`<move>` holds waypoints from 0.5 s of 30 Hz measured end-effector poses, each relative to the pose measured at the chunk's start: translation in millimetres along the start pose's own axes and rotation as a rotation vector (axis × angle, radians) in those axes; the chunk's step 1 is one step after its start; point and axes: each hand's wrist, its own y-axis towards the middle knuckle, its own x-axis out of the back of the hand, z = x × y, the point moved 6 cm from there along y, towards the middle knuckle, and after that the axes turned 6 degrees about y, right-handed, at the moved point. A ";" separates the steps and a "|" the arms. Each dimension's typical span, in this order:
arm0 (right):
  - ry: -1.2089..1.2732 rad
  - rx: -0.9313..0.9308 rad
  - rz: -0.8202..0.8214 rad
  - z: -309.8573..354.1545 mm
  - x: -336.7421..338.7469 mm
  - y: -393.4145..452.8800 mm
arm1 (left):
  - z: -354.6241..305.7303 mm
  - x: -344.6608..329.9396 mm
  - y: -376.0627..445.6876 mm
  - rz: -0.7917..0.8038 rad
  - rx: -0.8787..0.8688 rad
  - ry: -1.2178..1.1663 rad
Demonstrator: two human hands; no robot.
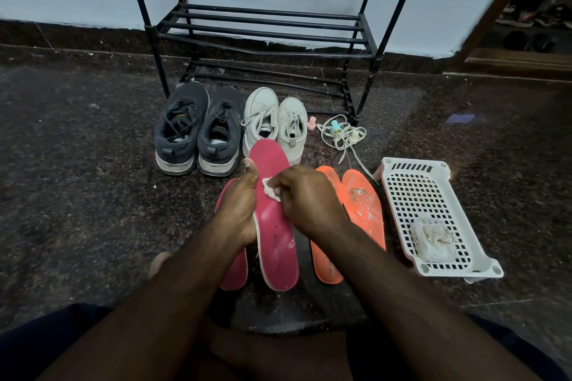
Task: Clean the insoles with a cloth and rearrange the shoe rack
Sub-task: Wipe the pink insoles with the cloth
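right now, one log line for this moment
step: wiping insole | left hand: holds pink insole | right hand: presses white cloth on it | orange insoles: on floor | shoe rack: no shoes visible

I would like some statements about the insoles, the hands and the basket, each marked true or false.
1. The left hand holds the raised pink insole by its edge. True.
2. The right hand presses a white cloth on that insole. True.
3. The two orange insoles are inside the white basket. False: they lie on the floor to the left of the basket, which holds a crumpled cloth.
4. The dark shoes stand on the lowest shelf of the black rack. False: they stand on the floor in front of it, beside the white shoes.
5. The visible rack shelves carry no shoes. True.
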 end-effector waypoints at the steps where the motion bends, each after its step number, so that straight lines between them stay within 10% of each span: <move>1: 0.035 0.019 0.028 5.4 -1.8 -2.1 | -2.1 1.9 0.3 -0.024 -0.008 -0.004; 15: 0.229 -0.100 -0.048 -9.7 16.3 4.6 | -7.9 -6.1 -12.9 -0.025 0.000 0.002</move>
